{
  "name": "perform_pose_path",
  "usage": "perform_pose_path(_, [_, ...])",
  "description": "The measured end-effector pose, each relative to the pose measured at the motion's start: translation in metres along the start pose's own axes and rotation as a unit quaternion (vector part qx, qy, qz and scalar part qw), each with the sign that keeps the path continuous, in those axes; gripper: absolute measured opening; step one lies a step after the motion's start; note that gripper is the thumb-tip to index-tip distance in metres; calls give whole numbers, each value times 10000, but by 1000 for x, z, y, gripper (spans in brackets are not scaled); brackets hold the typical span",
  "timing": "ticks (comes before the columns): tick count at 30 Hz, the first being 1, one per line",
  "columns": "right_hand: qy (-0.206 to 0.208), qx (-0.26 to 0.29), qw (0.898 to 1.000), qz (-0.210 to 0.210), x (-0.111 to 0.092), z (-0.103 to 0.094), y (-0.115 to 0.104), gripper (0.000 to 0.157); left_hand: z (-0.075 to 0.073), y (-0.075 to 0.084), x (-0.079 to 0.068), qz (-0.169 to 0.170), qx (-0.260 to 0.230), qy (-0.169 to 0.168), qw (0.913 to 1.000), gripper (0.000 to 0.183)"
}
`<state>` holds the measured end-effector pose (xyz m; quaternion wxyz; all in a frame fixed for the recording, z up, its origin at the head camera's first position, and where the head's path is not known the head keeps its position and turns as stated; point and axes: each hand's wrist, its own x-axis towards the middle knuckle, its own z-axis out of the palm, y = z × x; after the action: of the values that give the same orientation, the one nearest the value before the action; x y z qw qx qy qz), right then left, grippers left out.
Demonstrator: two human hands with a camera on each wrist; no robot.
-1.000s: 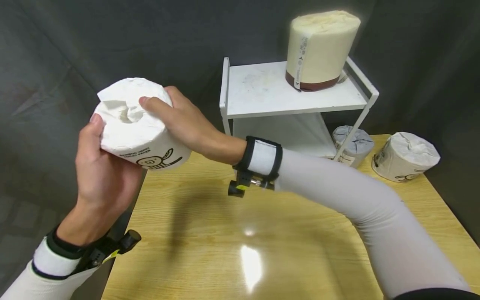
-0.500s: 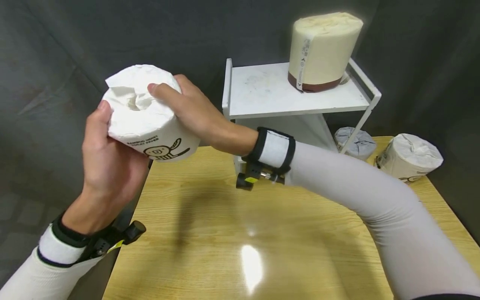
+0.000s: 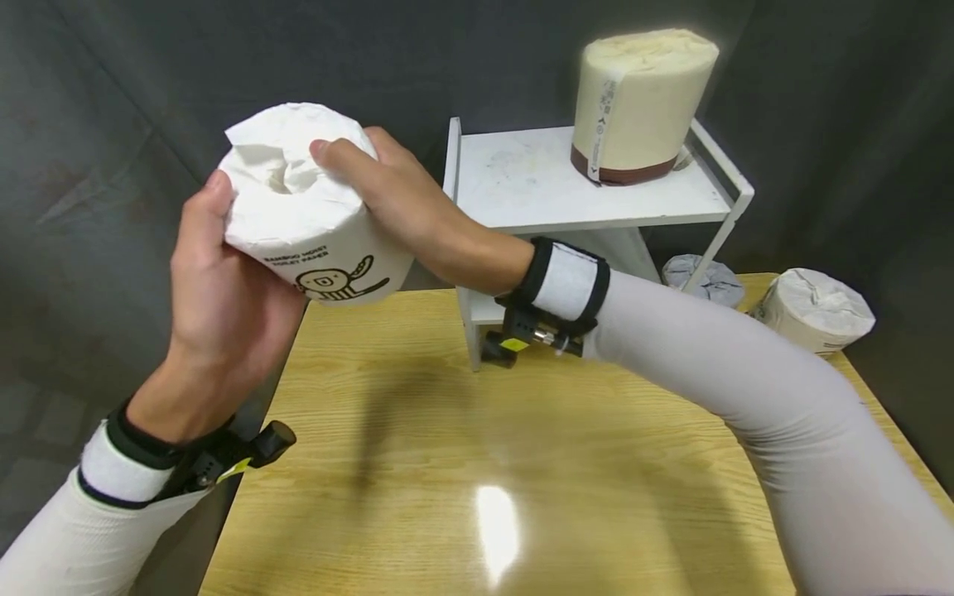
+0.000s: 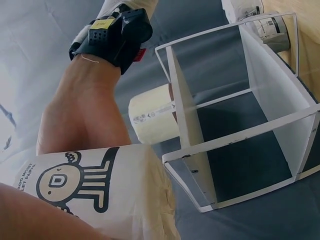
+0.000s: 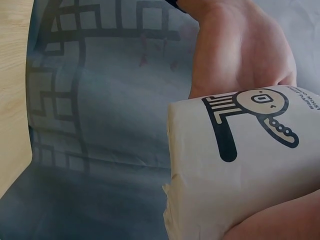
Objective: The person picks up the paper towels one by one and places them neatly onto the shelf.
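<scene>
Between the left hand [image 3: 227, 294] and the right hand [image 3: 410, 199], both curled round its sides, the white roll [image 3: 294, 213] is held aloft, long axis tilted; the right hand is nearer the rack [image 3: 514, 182]; the cream roll [image 3: 648, 108] stands on its top; farther right, the pale roll [image 3: 816, 306] sits on the surface [image 3: 425, 480].

on the white paper roll [image 3: 298, 228] it is written "bamboo moist toilet paper", and the cartoon figure [image 3: 328, 283] below carries a mark like letter "d". on the cream roll [image 3: 652, 103], the label strip [image 3: 603, 124] has characters too small for reading.
</scene>
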<state>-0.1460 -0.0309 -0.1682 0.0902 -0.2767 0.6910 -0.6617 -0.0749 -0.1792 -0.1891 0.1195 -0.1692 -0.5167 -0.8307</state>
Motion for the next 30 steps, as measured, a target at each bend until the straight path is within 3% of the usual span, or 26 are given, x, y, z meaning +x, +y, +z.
perform_pose_path(10, [18,-35,9999,102,2,-9,-9,40,6,0,14,-40,-432,-149,9989,49])
perform_pose_path(14, [7,9,9999,110,4,-13,-12,36,8,1,19,-7,-369,-112,9993,48])
perform_pose_path(21, [-40,-111,9997,230,7,-21,-18,39,11,1,29,-34,-697,-25,9976,47])
perform_pose_path(30, [33,94,9999,78,7,-33,-18,35,20,-2,38,-34,-581,-88,9983,46])
